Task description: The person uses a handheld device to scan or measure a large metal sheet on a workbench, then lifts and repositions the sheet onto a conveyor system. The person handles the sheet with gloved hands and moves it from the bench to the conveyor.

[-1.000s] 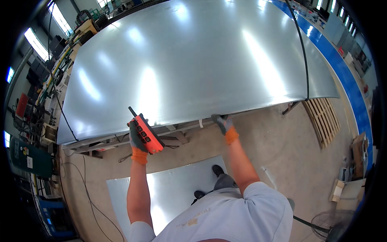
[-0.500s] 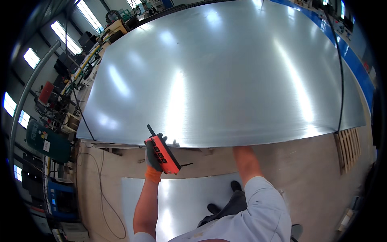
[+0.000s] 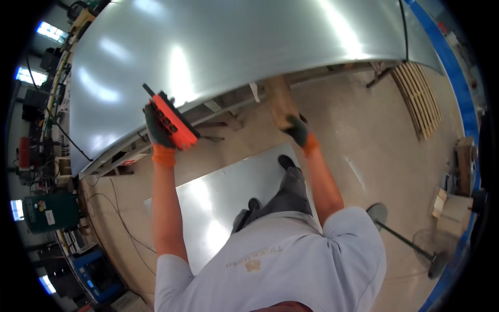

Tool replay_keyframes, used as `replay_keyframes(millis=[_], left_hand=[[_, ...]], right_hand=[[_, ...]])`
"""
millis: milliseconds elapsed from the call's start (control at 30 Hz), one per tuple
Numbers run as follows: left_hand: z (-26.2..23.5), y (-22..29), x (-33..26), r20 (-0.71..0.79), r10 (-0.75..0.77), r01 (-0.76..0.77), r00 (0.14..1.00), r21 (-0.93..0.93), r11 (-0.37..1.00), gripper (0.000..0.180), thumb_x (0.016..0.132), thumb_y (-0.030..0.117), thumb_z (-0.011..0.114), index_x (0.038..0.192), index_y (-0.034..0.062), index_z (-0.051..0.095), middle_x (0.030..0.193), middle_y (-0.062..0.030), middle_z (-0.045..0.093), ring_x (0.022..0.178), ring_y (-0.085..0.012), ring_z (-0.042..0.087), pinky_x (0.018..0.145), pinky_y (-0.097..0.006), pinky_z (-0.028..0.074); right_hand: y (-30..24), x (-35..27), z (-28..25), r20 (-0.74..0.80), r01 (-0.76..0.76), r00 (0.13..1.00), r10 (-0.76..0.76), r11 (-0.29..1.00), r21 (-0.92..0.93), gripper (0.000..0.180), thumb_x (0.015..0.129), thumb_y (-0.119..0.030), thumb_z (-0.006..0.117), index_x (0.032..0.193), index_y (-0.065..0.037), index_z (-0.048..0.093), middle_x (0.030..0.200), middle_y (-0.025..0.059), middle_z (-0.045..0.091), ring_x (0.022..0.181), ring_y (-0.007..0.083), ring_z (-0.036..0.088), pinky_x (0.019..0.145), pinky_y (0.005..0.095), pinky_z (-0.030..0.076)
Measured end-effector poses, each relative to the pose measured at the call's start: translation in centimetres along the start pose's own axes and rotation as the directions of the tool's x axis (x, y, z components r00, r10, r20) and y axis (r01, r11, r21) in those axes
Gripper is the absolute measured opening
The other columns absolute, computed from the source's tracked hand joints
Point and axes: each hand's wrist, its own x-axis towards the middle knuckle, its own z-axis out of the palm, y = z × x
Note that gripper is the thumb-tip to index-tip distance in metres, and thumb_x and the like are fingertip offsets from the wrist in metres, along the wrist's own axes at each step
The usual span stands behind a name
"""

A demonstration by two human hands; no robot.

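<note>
My left hand [image 3: 157,127], in a grey glove with an orange cuff, is closed round a red-orange handheld radio remote control [image 3: 174,122] with black knobs and a stubby antenna. The remote is tilted beside the near edge of a large shiny metal sheet [image 3: 234,47]. My right hand [image 3: 297,130], gloved alike, grips the near end of a brown wooden block [image 3: 280,101]. Its far end reaches to the sheet's near edge. The block is blurred, and my right fingers are partly hidden.
Supports [image 3: 223,104] show under the raised sheet. A smaller metal sheet [image 3: 192,208] lies on the floor by my feet. A slatted wooden pallet [image 3: 418,99] is at the right, with a green stand [image 3: 410,242] nearer. Cables [image 3: 122,218] trail at the left.
My right hand has come out from under the large sheet, now with the wooden block in it. The remote stays in my left hand. The view has tilted downward and turned.
</note>
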Motion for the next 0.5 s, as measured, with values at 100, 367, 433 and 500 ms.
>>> replay_keyframes(millis=[100,367,433,500], left_hand=[[-1.6,0.8,-1.5,0.15,0.017,0.001,0.989,-0.12,0.993,0.055,0.105,0.05,0.049,0.133,0.0049,0.062,0.115,-0.0079,0.071,0.091,-0.0188,0.066,0.073,-0.034,0.057],[-6.5,-4.5,-15.4,0.28,-0.458,0.516,0.844,-0.19,0.835,0.047,0.104,0.05,0.052,0.126,0.0109,0.066,0.093,-0.0027,0.071,0.078,-0.0177,0.068,0.068,-0.033,0.059],[-7.1,-7.8,-20.8,0.394,-0.564,0.619,0.726,-0.017,0.785,0.049,0.102,0.052,0.055,0.128,0.0114,0.064,0.1,-0.003,0.071,0.091,-0.0199,0.07,0.07,-0.032,0.059],[-6.0,-11.8,-26.3,0.468,-0.599,0.688,0.649,-0.026,0.725,0.05,0.102,0.052,0.055,0.129,0.0114,0.065,0.107,-0.0041,0.072,0.1,-0.0208,0.07,0.079,-0.034,0.06]], right_hand=[[0.7,-17.9,-6.8,-0.014,-0.144,0.99,0.144,0.974,-0.176,0.075,0.086,-0.02,0.074,0.148,0.008,0.042,0.128,0.0187,0.063,0.108,0.0295,0.068,0.09,0.0456,0.061],[13.9,-47.3,-14.8,-0.598,-0.302,0.795,-0.097,0.793,-0.53,0.067,0.088,-0.038,0.079,0.13,0.012,0.061,0.118,0.0153,0.07,0.102,0.0181,0.065,0.091,0.0331,0.053],[17.5,-52.9,-15.6,-0.623,-0.295,0.772,-0.121,0.801,-0.521,0.064,0.087,-0.036,0.079,0.127,0.012,0.064,0.115,0.0147,0.071,0.101,0.0179,0.065,0.089,0.0332,0.054],[20.2,-58.6,-15.9,-0.661,-0.319,0.742,-0.115,0.807,-0.498,0.062,0.086,-0.033,0.08,0.126,0.012,0.064,0.114,0.0142,0.072,0.1,0.0179,0.065,0.088,0.0333,0.054]])
